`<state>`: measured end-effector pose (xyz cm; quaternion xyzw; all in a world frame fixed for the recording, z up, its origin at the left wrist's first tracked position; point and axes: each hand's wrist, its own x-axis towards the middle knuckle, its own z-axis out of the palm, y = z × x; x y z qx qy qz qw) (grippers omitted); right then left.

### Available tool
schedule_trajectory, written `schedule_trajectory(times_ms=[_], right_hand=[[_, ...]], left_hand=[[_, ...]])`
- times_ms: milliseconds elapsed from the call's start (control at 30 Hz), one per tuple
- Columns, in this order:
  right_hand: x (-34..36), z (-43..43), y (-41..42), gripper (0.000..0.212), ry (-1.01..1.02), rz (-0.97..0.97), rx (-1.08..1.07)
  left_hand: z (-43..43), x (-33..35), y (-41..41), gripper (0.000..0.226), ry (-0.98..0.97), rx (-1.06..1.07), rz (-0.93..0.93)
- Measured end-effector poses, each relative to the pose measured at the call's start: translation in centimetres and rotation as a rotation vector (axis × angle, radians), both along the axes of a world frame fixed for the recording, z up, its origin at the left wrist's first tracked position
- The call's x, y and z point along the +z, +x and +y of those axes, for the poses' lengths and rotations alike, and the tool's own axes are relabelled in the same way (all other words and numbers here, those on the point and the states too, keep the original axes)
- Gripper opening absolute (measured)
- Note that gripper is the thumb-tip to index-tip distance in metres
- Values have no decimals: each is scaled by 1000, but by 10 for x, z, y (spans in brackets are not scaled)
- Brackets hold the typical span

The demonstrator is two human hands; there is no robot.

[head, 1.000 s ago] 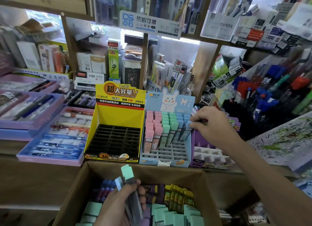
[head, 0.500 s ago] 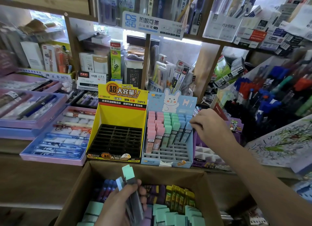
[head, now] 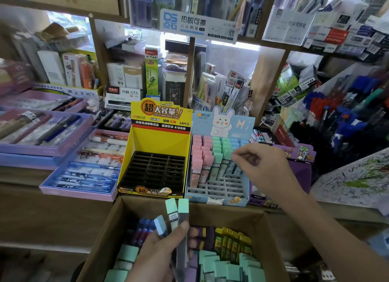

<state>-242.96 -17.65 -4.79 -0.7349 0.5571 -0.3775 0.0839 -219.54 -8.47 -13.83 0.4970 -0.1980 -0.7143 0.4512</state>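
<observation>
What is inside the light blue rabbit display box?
Pink cases, green cases and blue cases stand at the back; the front slots are empty. The right hand covers part of the blue column.

Yellow display box (head: 160, 140), lilac pen tray (head: 84, 193)

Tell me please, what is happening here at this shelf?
A person is filling the light blue cardboard display box with a rabbit picture with slim pastel plastic cases. The left hand holds a few green-capped and blue-capped cases over the open brown cardboard box. The right hand is at the blue row; whether its grip pinches a case is unclear. Front slots are empty.
</observation>
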Motion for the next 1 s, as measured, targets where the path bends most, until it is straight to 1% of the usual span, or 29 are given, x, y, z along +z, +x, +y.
schedule_trajectory(times_ms=[33,100,300,367,533,633,700,767,800,833,867,900,933,967,1000], right_hand=[[-2,4,6,13,50,-67,43],[-7,11,18,13,149,-130,113],[-30,25,43,8,440,-175,283],[-37,29,49,9,519,-188,302],[-43,32,54,15,632,-241,312],[-43,30,50,12,673,-315,318],[-42,29,47,10,694,-367,313],[-41,27,43,6,708,-428,315],[-40,26,42,5,713,-464,317],[-39,25,40,5,719,-494,317],[-37,25,38,6,725,-514,321],[-37,24,36,7,735,-526,331],[-36,25,35,9,748,-536,346],[-36,25,34,11,765,-549,362],[-36,25,34,14,785,-572,372]], left_hand=[[1,1,0,20,-5,-4,10],[2,0,-1,25,-22,-19,22],[0,-7,2,47,-63,-68,-30],[0,-6,2,42,-94,-84,-62],[-1,-9,0,16,-158,-115,-129],[5,-6,1,18,-166,-126,-110],[8,-4,3,30,-127,-105,-108],[13,1,3,48,-186,-123,-35],[16,1,3,73,-199,-96,-54],[14,-9,5,114,-217,-23,-100],[13,-23,7,147,-291,43,-106],[14,-25,9,148,-330,61,-43],[20,-18,11,115,-320,6,30],[23,-6,7,78,-314,-87,15],[26,5,4,56,-286,-144,-9]])
